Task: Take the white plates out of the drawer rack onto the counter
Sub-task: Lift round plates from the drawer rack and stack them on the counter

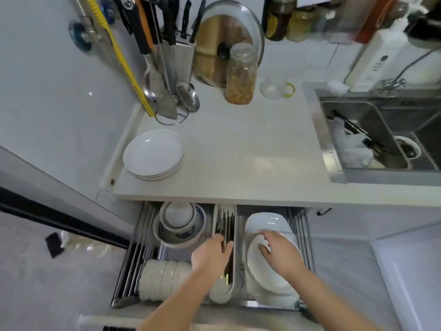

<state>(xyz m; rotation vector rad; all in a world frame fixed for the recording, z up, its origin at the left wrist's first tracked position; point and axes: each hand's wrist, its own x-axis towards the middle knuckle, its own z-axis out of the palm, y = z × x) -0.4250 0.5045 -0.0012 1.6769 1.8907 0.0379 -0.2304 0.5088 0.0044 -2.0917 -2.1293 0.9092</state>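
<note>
A stack of white plates (154, 155) lies on the counter (238, 158) at its left side. Below, the pulled-out drawer rack (133, 256) holds more white plates (269, 273) standing on edge in its right section. My right hand (280, 253) reaches over those plates, fingers spread and touching the front one; whether it grips is unclear. My left hand (211, 255) hovers with loosely extended fingers over the narrow cutlery tray (223, 254) in the middle of the drawer, holding nothing.
Nested bowls (179, 223) and a row of small bowls (162, 280) fill the drawer's left section. At the counter's back stand a glass jar (241, 75), a pot lid (229, 41), utensils (164, 91) and a knife block. A steel sink (381, 134) lies right.
</note>
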